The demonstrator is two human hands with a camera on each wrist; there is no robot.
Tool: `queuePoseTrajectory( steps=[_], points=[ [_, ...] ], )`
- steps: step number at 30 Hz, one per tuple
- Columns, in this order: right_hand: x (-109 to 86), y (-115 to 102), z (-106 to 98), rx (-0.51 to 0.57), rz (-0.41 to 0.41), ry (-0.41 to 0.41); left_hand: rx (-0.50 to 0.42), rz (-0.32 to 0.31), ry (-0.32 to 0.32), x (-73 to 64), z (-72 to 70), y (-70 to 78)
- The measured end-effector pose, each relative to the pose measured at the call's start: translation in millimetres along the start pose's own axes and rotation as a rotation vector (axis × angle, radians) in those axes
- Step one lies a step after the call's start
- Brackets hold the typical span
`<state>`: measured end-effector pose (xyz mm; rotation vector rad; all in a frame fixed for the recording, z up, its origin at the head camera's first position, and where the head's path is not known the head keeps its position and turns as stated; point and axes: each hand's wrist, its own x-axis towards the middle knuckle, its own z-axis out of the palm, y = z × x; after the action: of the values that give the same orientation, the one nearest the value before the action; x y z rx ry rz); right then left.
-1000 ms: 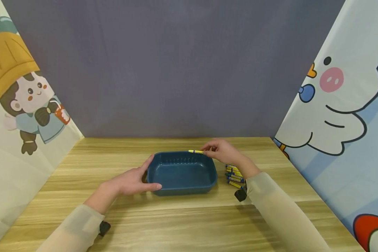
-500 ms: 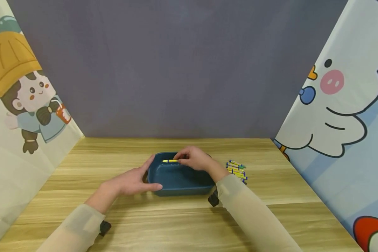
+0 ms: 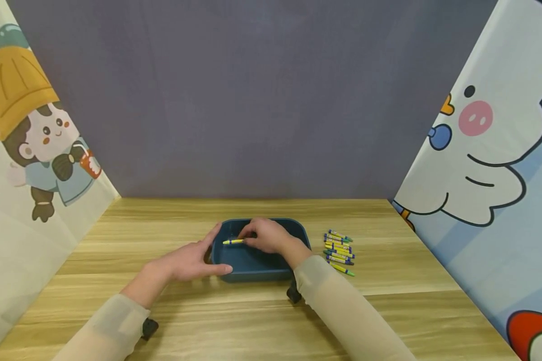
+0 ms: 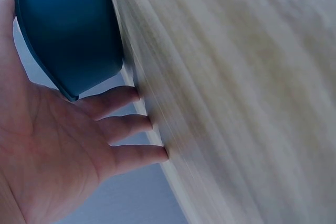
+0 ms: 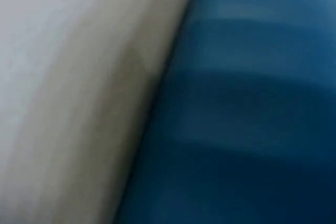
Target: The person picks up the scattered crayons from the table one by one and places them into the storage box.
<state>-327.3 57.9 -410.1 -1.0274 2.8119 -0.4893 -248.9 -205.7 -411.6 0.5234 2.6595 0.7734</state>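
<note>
The right hand pinches a crayon over the tray; the left hand, fingers spread, touches the tray. Released too high, the crayon might roll askew.

Table in yellow-brown wood grain, bands running side to side, far edge meeting a plain grey-purple back wall. Left wall cream, printed with a cartoon child in a yellow hat; right wall light blue, bearing a white cartoon creature. Light soft, table shadows faint.
</note>
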Motion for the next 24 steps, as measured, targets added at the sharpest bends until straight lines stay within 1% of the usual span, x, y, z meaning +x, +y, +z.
queuePoseTrajectory(
  steps=[2, 12, 18, 24],
  points=[
    [-0.7, -2, 2, -0.044, 0.0, -0.001, -0.001, 0.002, -0.001, -0.2, -0.1, 0.2],
    [-1.7, -8, 11, -0.236, -0.023, 0.059, 0.012, -0.009, 0.001, -2.5, -0.7, -0.8],
    [-1.2, -6, 14, -0.256, -0.007, 0.058, 0.007, -0.006, -0.004, -1.3, 0.3, -1.4],
    [-1.0, -3, 16, -0.259, -0.041, 0.072, 0.007, -0.004, -0.005, -0.4, 0.9, -1.0]
  ],
)
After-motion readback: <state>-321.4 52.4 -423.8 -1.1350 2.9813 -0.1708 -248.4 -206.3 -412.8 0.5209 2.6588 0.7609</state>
